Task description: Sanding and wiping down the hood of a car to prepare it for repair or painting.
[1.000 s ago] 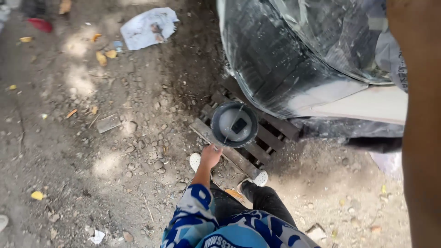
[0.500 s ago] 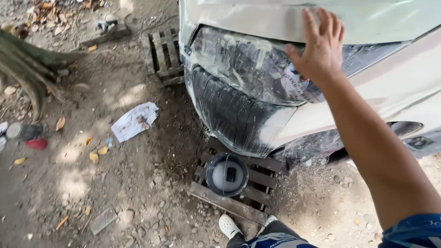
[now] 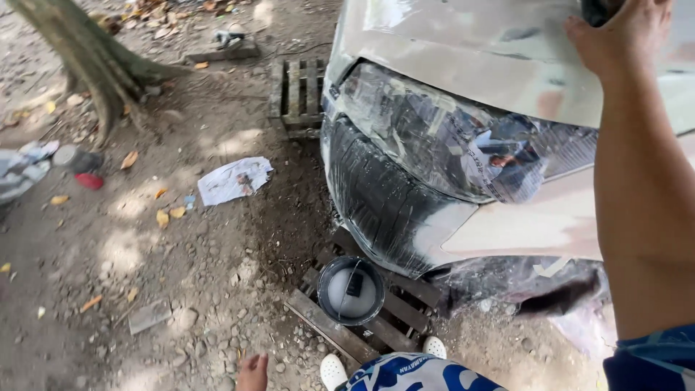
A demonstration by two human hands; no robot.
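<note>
The right hand (image 3: 621, 38) is raised to the sanded, pale hood of the car (image 3: 463, 51), its fingers (image 3: 579, 32) curled round a dark object (image 3: 599, 10) at the top edge of the view; only a corner of that object shows, so what it is cannot be told. The forearm runs down the right side of the view to a blue sleeve. The car's headlight and bumper are wrapped in clear plastic sheeting and paper.

Below the car's front corner, a small wooden pallet (image 3: 391, 318) lies on the dirt ground, and a round dark bucket (image 3: 351, 289) of pale liquid stands on it. The left hand (image 3: 252, 373) hangs low, left of the pallet and well apart from the bucket; only its top shows, so whether its fingers are clenched or loose cannot be told. White shoes (image 3: 334, 371) stand just beside the pallet's near edge.

Left of the car a crumpled sheet of paper (image 3: 233, 179) lies on the ground, and a tree trunk (image 3: 87, 54) stands farther left.
</note>
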